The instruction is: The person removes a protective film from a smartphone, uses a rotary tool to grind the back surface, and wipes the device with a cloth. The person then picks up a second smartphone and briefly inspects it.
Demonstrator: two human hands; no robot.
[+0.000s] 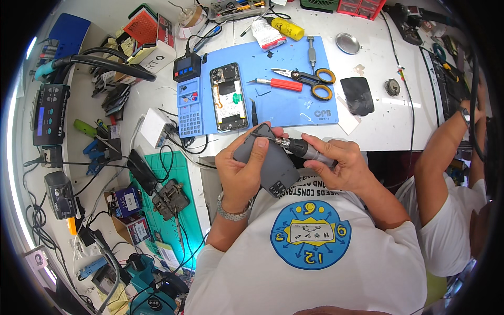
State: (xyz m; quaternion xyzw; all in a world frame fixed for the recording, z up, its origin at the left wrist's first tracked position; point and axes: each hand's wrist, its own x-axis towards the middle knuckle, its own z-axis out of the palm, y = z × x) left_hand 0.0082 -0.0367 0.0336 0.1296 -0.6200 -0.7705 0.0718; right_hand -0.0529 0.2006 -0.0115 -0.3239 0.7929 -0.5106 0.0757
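Observation:
My left hand [240, 169] is closed around a dark grey phone back cover [274, 169], its camera cutouts toward my body. In my right hand [340, 161] is a handheld rotary tool [304, 149], grey and black with a metal chuck. The tool's tip lies at the far end of the cover, near my left fingertips; whether it touches cannot be made out. Beyond my hands an opened phone [229, 97] lies on a blue work mat [310, 115], its inner parts showing. Black tweezers [254, 111] rest beside it.
On the mat are scissors [310, 79], a red-handled knife [281, 84], a screwdriver [312, 52] and a parts tray [190, 113]. A yellow bottle [286, 28] stands behind. Cables and a microscope [144, 283] crowd the left. A co-worker's arm [441, 147] is at right.

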